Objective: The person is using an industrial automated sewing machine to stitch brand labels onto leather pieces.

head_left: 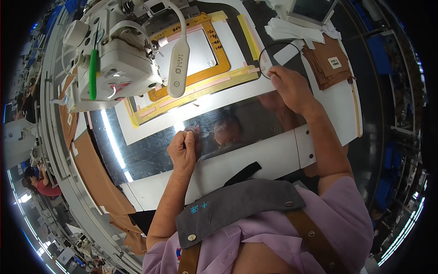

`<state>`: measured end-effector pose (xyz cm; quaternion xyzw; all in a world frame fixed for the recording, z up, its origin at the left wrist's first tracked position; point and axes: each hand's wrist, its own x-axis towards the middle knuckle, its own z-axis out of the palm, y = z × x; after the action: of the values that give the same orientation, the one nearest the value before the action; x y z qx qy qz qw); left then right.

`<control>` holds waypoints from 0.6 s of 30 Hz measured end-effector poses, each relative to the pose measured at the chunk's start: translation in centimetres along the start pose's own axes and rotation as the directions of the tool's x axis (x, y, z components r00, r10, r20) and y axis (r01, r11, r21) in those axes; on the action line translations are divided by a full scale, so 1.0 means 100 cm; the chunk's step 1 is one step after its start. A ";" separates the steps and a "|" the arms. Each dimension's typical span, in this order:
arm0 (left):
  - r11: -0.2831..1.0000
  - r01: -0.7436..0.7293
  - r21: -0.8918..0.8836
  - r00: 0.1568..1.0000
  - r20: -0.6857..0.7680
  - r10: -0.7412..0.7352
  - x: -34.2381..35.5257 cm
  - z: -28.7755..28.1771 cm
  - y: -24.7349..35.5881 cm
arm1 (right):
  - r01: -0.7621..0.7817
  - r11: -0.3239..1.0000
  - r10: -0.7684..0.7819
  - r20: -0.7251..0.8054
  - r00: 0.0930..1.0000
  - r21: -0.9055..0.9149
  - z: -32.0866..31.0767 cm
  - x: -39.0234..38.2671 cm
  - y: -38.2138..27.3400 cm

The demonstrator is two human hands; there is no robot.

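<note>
My left hand (183,151) is closed in a loose fist over the dark, glossy metal plate (150,153); whatever it may hold is hidden. My right hand (287,89) is pinched on a thin black loop (260,59) at the right of a white board (130,132). On that board lies a yellow-edged template (228,77) with pink strips and an orange inner frame (219,59). Above its left part stands a white sewing machine (114,59), with a green rod at its side and a white lamp (177,75) hanging over the template.
Brown fabric pieces with labels (326,61) are stacked at the right, beside white cloths (292,29) and a screen (308,9). More brown fabric (98,176) lies along the left edge. A co-worker in red (45,187) is at the far left, among other machines.
</note>
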<state>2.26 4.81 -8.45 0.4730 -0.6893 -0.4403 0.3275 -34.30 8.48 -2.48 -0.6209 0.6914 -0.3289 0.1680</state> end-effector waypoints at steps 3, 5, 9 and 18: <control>0.985 -0.065 0.158 0.997 -0.021 0.069 0.007 0.011 0.004 | 0.251 0.958 -0.245 0.057 0.968 -0.138 0.028 0.065 0.011; 0.964 -0.102 0.245 0.994 -0.006 0.107 0.009 0.017 0.002 | 0.416 0.890 -0.410 0.072 0.909 -0.188 0.055 0.104 0.012; 0.962 -0.113 0.249 0.984 -0.104 0.142 0.007 0.017 -0.004 | 0.631 0.748 -0.618 0.133 0.775 -0.203 0.089 0.155 0.015; 0.915 -0.061 0.400 0.988 -0.108 0.113 0.009 0.017 0.008 | 0.757 0.639 -0.722 0.232 0.651 -0.136 0.099 0.180 0.025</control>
<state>0.13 4.61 -8.36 0.5256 -0.7617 -0.2455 0.2885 -32.95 -11.40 -8.19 -0.8879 0.3924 -0.2402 0.0018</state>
